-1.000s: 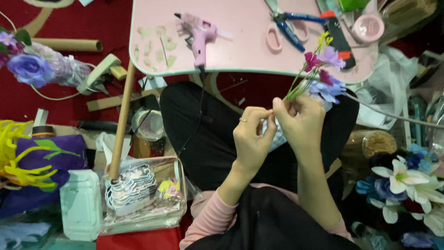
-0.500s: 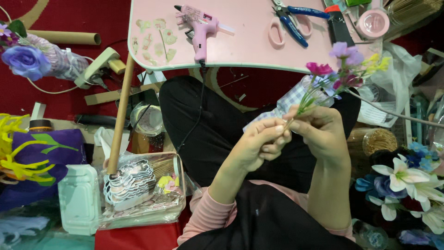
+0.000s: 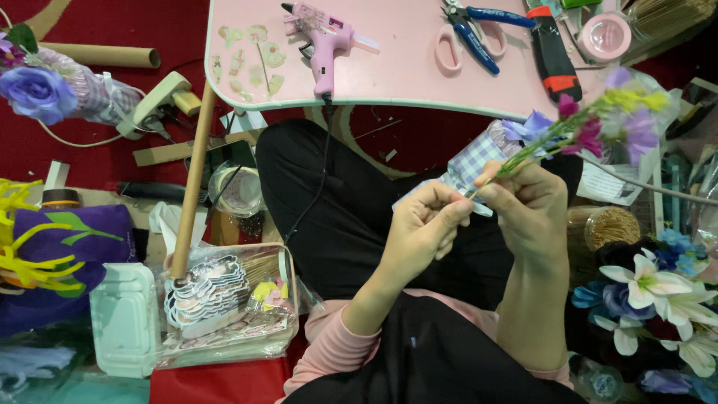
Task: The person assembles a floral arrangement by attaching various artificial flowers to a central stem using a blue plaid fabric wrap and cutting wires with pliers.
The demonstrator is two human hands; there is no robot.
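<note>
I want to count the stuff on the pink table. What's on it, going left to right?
Small paper cutouts → pink glue gun → pink scissors → blue-handled pliers → black and red tool → pink tape roll.

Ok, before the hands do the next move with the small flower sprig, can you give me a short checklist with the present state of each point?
1. Sprig held: the right hand pinches the flower sprig at its stem. Ok.
2. Second hand ready: the left hand meets the stem end, fingertips closed. Ok.
3. Blooms free: they stand above the checked fabric, touching nothing visible. Ok.
4. Glue gun within view on the pink table, cord hanging down. Ok; whether it is hot, cannot tell.
5. Blue cutters and pink scissors lie on the table. Ok.
</note>
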